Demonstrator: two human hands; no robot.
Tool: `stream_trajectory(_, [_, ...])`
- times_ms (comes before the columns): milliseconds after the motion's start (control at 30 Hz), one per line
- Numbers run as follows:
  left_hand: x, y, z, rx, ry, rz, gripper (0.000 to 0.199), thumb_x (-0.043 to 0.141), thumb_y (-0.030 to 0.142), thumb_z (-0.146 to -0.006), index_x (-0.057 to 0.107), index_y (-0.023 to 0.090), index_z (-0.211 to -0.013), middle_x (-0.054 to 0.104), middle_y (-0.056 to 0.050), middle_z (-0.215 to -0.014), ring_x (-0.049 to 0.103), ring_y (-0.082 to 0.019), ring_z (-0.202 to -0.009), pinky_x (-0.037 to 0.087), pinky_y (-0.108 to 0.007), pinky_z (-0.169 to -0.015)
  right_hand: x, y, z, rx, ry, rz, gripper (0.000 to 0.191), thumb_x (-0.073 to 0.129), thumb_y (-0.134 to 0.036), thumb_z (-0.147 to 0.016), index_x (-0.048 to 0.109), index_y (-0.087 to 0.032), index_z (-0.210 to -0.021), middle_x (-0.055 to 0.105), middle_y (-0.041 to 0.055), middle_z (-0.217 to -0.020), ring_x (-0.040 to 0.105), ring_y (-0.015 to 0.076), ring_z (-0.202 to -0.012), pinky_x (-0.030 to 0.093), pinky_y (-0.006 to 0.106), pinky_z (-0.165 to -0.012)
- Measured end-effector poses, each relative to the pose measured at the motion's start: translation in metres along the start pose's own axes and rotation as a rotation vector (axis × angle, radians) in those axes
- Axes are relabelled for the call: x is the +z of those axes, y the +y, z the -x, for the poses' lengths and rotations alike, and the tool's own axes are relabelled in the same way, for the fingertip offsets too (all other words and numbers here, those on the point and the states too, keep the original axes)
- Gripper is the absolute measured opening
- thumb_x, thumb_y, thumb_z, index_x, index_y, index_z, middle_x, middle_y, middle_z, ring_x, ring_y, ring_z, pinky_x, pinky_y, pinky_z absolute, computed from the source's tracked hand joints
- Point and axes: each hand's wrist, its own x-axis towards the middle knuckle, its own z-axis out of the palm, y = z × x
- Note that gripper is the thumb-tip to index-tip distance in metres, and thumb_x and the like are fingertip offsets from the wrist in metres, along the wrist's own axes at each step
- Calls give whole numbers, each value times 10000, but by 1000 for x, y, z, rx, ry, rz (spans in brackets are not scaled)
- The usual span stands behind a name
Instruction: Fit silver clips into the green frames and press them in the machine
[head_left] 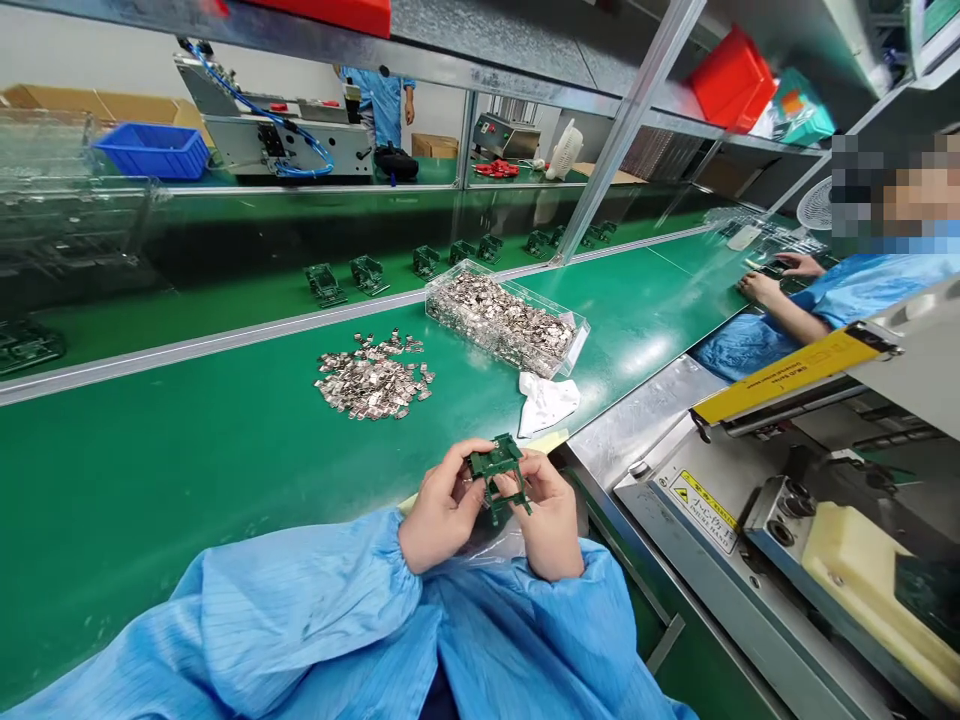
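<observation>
I have a small green plastic frame (496, 472) pinched between both hands, right in front of my chest over the edge of the green bench (150, 480): my left hand (441, 510) grips its left side with thumb and fingertips, my right hand (547, 520) clasps the right side and the lower legs. It looks light and stiff, but its thin ribs and legs seem likely to snap or bend if squeezed hard, so I judge the thicker outer edges the safest hold. Ahead of my left hand lies a loose heap of small metal pieces (373, 375); farther ahead of my right hand stands a clear tray (507, 322) full of the same, with a crumpled white cloth (546, 402) just before it. My fingers hide the frame's underside, and I cannot tell whether a metal piece already sits in it.
</observation>
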Motion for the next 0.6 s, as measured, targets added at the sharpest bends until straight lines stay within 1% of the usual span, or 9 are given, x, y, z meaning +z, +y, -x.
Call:
stream_trajectory(67, [0,5,0,-23,-6,11,345,518,251,-911,485,202,-1250,619,-42,-934,562,-136,-742,467,-234,-665,-11,-5,4,-59,-55,41,254,731,-317,-795,624,-226,-1008,566,98,-1198,560,255,-1079,509,332,-774])
stream_trajectory(133, [0,17,0,-48,-89,14,351,510,252,-911,482,197,-1257,634,-63,-1015,601,-156,-835,504,-255,-741,-26,-15,11,-171,-113,143,541,748,-281,-791,531,-279,-1287,460,95,-1402,451,281,-1266,478,372,-910])
stream_trajectory(167, [1,26,0,-54,-173,16,353,506,253,-911,487,194,-1259,636,-75,-1065,616,-168,-886,517,-270,-789,-36,-21,16,-221,-150,187,632,756,-274,-787,479,-296,-1355,442,87,-1430,424,282,-1299,452,388,-965])
stream_trajectory(233, [5,48,-4,-53,-420,-5,378,506,255,-907,491,197,-1280,640,-87,-1125,632,-191,-974,526,-301,-868,-58,-36,30,-278,-199,227,643,769,-290,-779,486,-292,-1356,516,80,-1358,470,277,-1257,429,402,-1010])
stream_trajectory(333, [25,80,-29,-13,-816,-126,509,560,272,-887,429,220,-1375,680,-72,-1080,656,-203,-983,538,-324,-886,-104,-52,62,-268,-115,215,598,796,-370,-752,551,-267,-1289,606,79,-1220,572,270,-1123,477,394,-963])
stream_trajectory(400, [58,95,-53,80,-945,-198,523,590,293,-873,442,211,-1368,681,-84,-1120,659,-210,-1007,548,-332,-882,-141,-57,90,-271,135,223,611,809,-404,-735,570,-249,-1276,622,88,-1198,598,272,-1092,505,390,-936])
stream_trajectory(433, [82,100,-64,158,-959,-211,494,594,303,-869,476,196,-1337,665,-99,-1170,649,-219,-1048,545,-342,-901,-161,-58,105,-292,341,236,607,809,-399,-737,574,-240,-1273,624,91,-1198,604,271,-1091,506,396,-942])
stream_trajectory(533, [170,115,-84,445,-951,-189,451,616,313,-847,543,142,-1259,605,-148,-1285,585,-263,-1179,498,-398,-1000,-217,-61,151,-408,1123,243,597,799,-369,-738,567,-215,-1265,604,89,-1238,585,280,-1136,459,485,-1013])
stream_trajectory(600, [231,122,-88,553,-949,-172,561,679,320,-797,515,113,-1292,551,-185,-1351,524,-301,-1257,427,-444,-1080,-246,-63,173,-429,1452,225,610,802,-379,-717,566,-198,-1249,585,95,-1265,557,305,-1178,408,566,-1044])
